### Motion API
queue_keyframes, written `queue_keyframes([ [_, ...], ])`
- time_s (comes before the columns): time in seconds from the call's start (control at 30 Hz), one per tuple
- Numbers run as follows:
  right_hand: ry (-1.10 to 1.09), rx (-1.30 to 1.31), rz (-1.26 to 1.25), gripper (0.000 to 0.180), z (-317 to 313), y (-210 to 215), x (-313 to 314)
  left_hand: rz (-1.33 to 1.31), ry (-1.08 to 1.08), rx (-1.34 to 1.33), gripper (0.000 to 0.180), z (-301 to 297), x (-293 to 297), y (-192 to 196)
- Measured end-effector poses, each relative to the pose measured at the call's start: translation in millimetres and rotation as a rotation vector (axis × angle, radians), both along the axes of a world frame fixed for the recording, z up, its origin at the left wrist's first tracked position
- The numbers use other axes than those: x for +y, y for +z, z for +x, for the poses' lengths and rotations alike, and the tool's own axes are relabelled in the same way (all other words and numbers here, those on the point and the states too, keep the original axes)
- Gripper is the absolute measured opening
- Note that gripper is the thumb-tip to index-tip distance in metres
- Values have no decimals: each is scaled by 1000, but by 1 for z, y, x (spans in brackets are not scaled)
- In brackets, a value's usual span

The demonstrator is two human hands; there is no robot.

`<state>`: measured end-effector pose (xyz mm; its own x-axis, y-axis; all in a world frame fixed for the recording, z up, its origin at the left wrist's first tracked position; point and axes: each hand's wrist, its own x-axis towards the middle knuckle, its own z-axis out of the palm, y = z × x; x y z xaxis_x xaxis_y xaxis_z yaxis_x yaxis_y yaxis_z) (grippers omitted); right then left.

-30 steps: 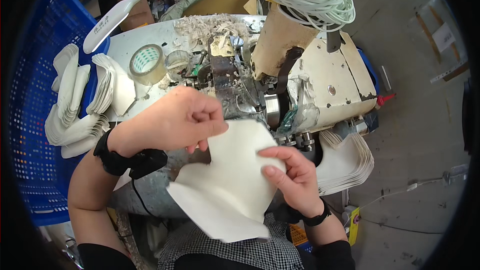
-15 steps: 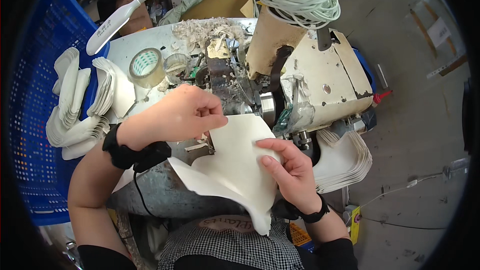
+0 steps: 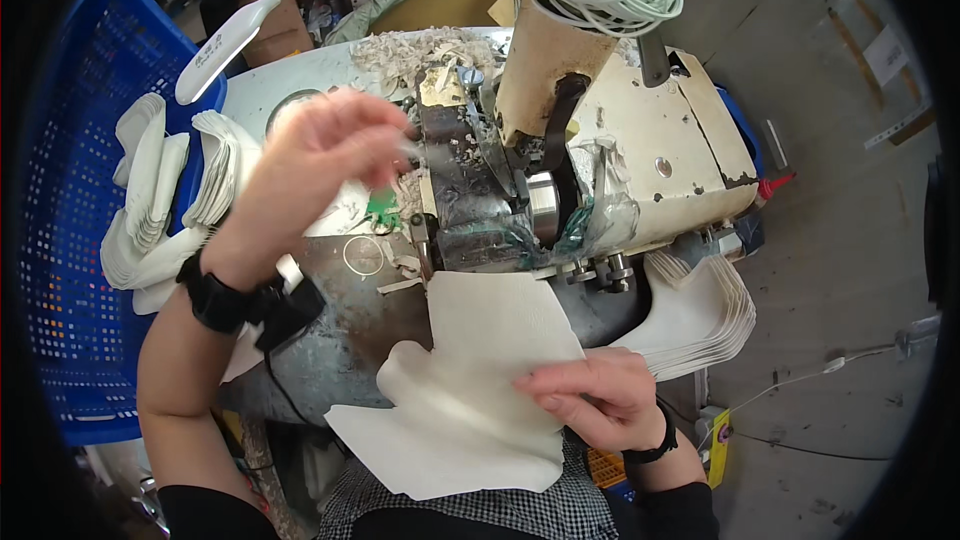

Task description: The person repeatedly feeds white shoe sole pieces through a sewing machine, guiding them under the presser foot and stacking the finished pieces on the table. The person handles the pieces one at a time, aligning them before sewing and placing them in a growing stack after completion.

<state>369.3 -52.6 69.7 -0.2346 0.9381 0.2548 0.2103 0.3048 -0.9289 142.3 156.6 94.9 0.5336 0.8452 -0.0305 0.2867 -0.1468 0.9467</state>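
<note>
1. While its right side is pinched between thumb and fingers of the right hand (image 3: 605,395), the white sheet (image 3: 480,380) is held in front of the machine (image 3: 640,165), its lower part over the checked apron (image 3: 440,510).
2. Its narrow, straight end is pointed away from the person, towards the machine; whether the two touch cannot be told. The broad end is turned towards the person, with one corner aimed left. The long axis is laid roughly front to back, leaning slightly left at the near end.
3. The left hand (image 3: 320,155) is lifted off the sheet, left of the machine, fingers loosely bent; because of blur, whether anything is gripped cannot be told.
4. One piece is judged to be in progress. Similar pieces are stacked at right (image 3: 700,325) and in the blue basket (image 3: 60,290); which are finished and which are left cannot be told.
5. Beyond, scraps (image 3: 400,55) are heaped on the table (image 3: 340,360).
</note>
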Motion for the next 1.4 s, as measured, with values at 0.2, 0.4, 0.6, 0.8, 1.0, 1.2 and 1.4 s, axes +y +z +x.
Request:
queue_keyframes([
  [0.2, 9, 47, 68, 26, 4, -5, 5, -131, -321, 12, 27, 1, -25, 5],
  [0.4, -258, 137, -212, 23, -2, -29, 11, -343, -395, 179, 17, 15, -34, -12],
  [0.6, -308, 396, -358, 24, -10, -53, 27, -180, -247, 333, 21, 29, -22, -14],
  [0.8, -340, 491, -421, 21, -5, -49, 38, -83, -243, 329, 22, 45, -13, -6],
  [1.0, -372, 348, -409, 19, 27, -31, 41, 20, -350, 325, 22, 63, -10, -13],
  [1.2, -450, 136, -298, 13, 66, -9, 33, 114, -529, 447, 24, 76, -16, -5],
  [1.4, -466, -68, 41, 11, 41, 15, -1, 352, -829, 118, 32, 54, -37, -38],
])
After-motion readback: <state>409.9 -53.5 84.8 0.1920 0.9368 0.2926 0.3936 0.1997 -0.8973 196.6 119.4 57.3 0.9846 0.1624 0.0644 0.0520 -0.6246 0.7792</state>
